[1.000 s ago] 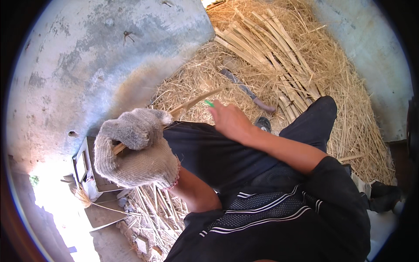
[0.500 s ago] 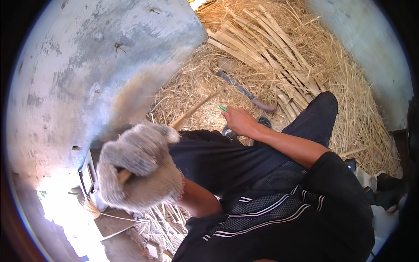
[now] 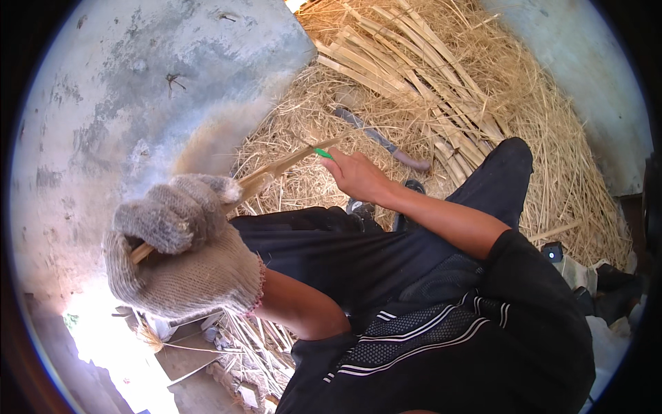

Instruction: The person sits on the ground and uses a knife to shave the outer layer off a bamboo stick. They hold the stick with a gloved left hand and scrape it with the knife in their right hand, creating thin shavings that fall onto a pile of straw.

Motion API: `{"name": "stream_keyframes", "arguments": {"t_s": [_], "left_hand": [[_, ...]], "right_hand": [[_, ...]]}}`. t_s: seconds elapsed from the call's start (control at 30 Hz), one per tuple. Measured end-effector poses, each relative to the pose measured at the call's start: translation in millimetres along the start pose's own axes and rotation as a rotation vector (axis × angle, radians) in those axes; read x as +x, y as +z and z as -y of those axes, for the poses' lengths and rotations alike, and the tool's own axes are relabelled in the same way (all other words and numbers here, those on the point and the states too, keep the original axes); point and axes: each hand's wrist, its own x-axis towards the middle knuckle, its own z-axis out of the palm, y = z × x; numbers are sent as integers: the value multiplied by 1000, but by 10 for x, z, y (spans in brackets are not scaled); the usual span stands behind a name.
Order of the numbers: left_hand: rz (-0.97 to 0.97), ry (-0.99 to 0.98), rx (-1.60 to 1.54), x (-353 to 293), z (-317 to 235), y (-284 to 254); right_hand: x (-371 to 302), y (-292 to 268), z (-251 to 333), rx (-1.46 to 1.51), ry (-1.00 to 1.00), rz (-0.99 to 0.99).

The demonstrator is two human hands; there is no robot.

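Observation:
My left hand (image 3: 189,252), in a grey knitted glove, is wrapped round a pale bamboo strip (image 3: 272,172). The strip sticks out past the fingers toward the upper right, and its other end shows below the glove's fingers. My right hand (image 3: 360,177), bare, is closed on a small green-handled knife (image 3: 322,152). Its thin blade, hard to make out, lies against the strip's far part. Beyond my right hand, a large cutting blade (image 3: 376,138) with a dark body and brownish handle rests on the shavings.
Several split bamboo strips (image 3: 414,76) lie in a bundle at the far right, on a thick heap of straw-like shavings (image 3: 538,152). A worn plastered wall (image 3: 138,90) stands at the left. My bent legs (image 3: 493,183) are below, with a small black device (image 3: 552,252) at the right.
My gloved left hand has moved left and slightly down, turning the strip with it. My right hand has shifted left and up, bringing the green-handled knife onto the strip.

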Motion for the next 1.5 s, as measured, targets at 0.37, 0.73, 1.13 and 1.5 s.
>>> {"name": "stream_keyframes", "arguments": {"t_s": [0.37, 0.73, 1.13, 1.5], "left_hand": [[-175, -20, 130, 152, -19, 76], [-160, -35, 169, 169, -41, -40], [84, -132, 28, 228, -119, -415], [-81, -15, 97, 455, -30, -559]], "right_hand": [[370, 472, -888, -400, -47, 16], [419, 447, -762, -247, 244, 35], [1189, 1034, -1769, -290, 437, -25], [1396, 687, -2343, 595, 738, 469]]}}
